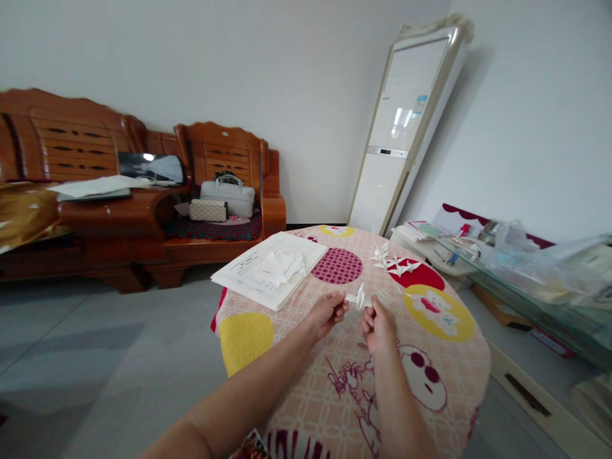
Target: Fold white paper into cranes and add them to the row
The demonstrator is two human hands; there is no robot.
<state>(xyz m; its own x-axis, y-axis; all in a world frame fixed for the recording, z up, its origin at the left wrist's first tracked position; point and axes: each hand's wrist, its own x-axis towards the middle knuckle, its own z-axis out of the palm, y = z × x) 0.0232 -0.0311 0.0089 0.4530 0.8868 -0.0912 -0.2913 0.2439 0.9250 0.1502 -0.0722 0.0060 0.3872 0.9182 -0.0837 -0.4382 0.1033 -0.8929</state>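
Between my two hands is a small white folded paper crane (360, 298), held above the patterned tablecloth (306, 357). My left hand (329, 312) pinches its left wing, and my right hand (378, 322) pinches the right wing, so both hands are closed on it. Beyond my right hand, several white paper cranes (394, 262) lie grouped on the cloth. To the left of my hands rests a stack of printed paper sheets (248, 274), with some folded white paper pieces (283, 264) on top.
A glass-topped stand (502, 280) with papers and a plastic bag is close on the right. Wooden chairs (224, 153) with bags stand at the back left. A tall white air conditioner (396, 134) stands behind the table. A wooden side table (119, 204) holds papers.
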